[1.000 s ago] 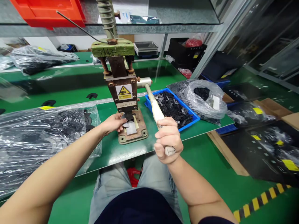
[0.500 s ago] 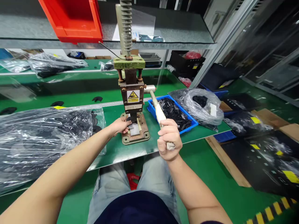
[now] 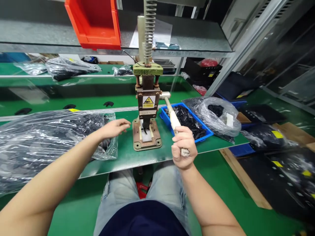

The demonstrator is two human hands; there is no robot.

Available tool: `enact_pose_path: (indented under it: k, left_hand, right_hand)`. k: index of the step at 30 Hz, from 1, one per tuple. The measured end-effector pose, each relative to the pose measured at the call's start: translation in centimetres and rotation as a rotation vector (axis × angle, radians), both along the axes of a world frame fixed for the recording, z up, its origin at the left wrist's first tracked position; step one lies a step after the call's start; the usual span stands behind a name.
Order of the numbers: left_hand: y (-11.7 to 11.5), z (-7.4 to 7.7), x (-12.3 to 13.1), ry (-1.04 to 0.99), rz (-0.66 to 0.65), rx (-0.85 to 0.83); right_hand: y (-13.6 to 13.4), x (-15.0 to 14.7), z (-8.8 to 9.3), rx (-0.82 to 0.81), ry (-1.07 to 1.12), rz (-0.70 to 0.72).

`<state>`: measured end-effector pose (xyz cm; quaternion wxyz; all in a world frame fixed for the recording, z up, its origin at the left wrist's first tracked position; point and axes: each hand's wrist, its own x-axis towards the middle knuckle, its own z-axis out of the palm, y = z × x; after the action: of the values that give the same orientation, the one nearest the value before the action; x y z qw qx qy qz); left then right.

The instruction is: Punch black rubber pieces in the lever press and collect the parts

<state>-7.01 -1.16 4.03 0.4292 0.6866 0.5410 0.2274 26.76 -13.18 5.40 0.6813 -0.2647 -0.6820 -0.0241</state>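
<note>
A hand press (image 3: 147,101) with a tall spring (image 3: 150,29) and a yellow warning label stands on the green bench. My right hand (image 3: 184,146) is wrapped round the end of its lever (image 3: 173,118), which is covered in pale wrapping. My left hand (image 3: 115,127) hovers left of the press base (image 3: 147,145), fingers stretched out and nothing visible in them. A small dark piece (image 3: 145,131) shows at the pale plate (image 3: 147,137) beneath the press head; whether it is loose cannot be told. Behind my left hand lies a clear bag (image 3: 56,144) of dark flat parts.
A blue tray (image 3: 206,135) of small black parts sits right of the press, beside a clear plastic bag (image 3: 222,114). Several dark curved pieces lie behind the left bag. A red bin (image 3: 100,42) rests on the shelf (image 3: 197,42) above.
My left hand has let go of the dark piece at the press base and drawn back left, opening its fingers. My right hand keeps its hold on the lever. The camera view has shifted slightly.
</note>
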Motion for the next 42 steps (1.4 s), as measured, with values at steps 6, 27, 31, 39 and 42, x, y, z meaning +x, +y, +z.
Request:
enact_pose_path:
  k: [6,27,31,39,42]
  left_hand:
    - [2.0,-1.3,-10.1,0.696,-0.055,0.205]
    - [0.8,-2.8,-6.1,0.857,-0.273,0.462]
    - [-0.8,-3.0,-2.9,0.77,-0.35,0.46]
    - [-1.1,-6.3,1.7,0.142,0.064,0.37]
    - [-1.4,-8.1,3.0,-0.148,0.354,0.235]
  right_hand:
    - [0.4,-0.2,0.0,0.013,0.033,-0.021]
    - [0.2,-0.3,0.1,0.005,0.025,-0.024]
    - [0.2,-0.4,0.1,0.002,0.031,-0.029]
    - [0.0,-0.3,0.1,-0.001,0.03,-0.014]
    - [0.0,-0.3,0.1,-0.009,0.038,-0.016]
